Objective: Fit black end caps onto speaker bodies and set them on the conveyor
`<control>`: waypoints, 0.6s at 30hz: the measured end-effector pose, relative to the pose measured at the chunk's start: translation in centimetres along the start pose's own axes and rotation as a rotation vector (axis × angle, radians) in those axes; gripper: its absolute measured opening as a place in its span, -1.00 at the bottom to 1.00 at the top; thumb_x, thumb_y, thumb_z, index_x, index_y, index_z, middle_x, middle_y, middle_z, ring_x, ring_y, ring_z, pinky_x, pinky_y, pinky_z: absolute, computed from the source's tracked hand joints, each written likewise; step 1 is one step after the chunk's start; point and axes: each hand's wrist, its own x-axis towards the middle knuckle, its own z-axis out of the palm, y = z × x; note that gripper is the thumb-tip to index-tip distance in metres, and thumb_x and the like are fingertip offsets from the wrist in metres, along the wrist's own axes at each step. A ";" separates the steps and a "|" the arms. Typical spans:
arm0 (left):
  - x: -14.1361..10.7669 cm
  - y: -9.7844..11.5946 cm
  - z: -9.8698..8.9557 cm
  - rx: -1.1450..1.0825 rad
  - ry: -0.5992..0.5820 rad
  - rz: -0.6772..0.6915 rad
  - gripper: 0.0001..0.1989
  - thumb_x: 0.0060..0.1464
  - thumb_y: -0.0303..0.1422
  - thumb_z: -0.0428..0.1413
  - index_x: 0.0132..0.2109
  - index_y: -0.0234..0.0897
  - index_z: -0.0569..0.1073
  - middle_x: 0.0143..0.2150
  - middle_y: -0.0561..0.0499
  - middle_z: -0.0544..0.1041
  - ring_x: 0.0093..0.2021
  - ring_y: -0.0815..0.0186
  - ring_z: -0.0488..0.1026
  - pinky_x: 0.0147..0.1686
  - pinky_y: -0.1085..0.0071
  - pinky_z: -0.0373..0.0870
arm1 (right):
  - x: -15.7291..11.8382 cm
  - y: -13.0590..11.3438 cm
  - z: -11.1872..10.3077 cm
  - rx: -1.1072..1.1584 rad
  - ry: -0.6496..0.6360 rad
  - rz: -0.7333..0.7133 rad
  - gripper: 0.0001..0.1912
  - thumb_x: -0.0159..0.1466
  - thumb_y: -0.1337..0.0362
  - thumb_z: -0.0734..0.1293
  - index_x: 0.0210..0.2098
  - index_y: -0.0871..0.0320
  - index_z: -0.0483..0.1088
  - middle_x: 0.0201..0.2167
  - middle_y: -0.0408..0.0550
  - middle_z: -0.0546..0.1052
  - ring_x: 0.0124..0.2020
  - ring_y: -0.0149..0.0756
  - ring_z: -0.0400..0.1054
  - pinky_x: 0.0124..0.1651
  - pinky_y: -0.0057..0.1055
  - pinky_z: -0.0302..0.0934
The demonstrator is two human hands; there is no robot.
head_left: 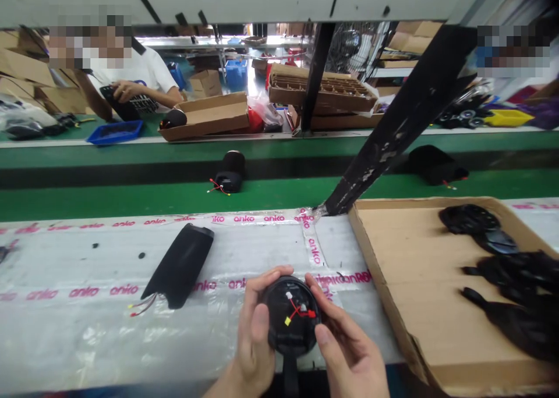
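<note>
Round black plastic housing (297,335): upheld between both hands, over the table's near edge (87,351).
Handling: probably light, stiff, smooth; best gripped by its rim.
Thin red wires (297,311): likely fragile, best left unpulled.
Left hand (255,337): half-curled, clasping the left side.
Right hand (351,345): thumb and fingers bent, pinching the right rim.
Shallow brown cardboard tray (419,270): right of the hands.
</note>
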 end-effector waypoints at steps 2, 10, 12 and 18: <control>0.0 -0.2 -0.1 -0.009 -0.006 0.007 -0.58 0.55 -0.06 -0.11 0.23 -0.13 0.51 0.27 -0.10 0.59 0.32 0.11 0.49 0.29 0.21 0.46 | 0.0 0.4 -0.3 0.031 -0.008 -0.015 -0.65 0.39 0.11 0.54 0.15 -0.08 0.67 0.33 0.05 0.56 0.38 0.06 0.44 0.46 -0.01 0.28; 0.9 1.9 -0.7 0.046 -0.118 -0.091 -0.59 0.56 -0.06 -0.12 0.24 -0.07 0.51 0.33 -0.08 0.56 0.40 0.07 0.43 0.40 0.13 0.35 | -0.1 0.9 -0.4 0.031 0.030 -0.040 -0.67 0.42 0.18 0.51 0.16 -0.11 0.65 0.31 0.07 0.57 0.37 0.13 0.45 0.41 0.12 0.34; 0.9 3.2 -2.0 0.122 -0.182 -0.164 -0.58 0.56 -0.08 -0.11 0.30 -0.04 0.50 0.45 -0.06 0.47 0.50 0.06 0.33 0.50 0.10 0.25 | -0.1 0.6 -0.4 -0.015 0.033 -0.040 -0.67 0.42 0.19 0.51 0.16 -0.08 0.65 0.31 0.10 0.58 0.38 0.15 0.43 0.43 0.16 0.31; 3.4 4.4 -6.4 0.448 -0.616 -0.048 -0.10 0.23 -0.01 0.35 0.58 0.07 0.18 0.59 -0.11 0.28 0.55 -0.08 0.28 0.52 -0.04 0.24 | 0.0 -0.1 -0.8 -0.127 0.027 -0.029 -0.66 0.41 0.17 0.52 0.16 -0.08 0.66 0.31 0.06 0.59 0.38 0.15 0.44 0.45 0.18 0.31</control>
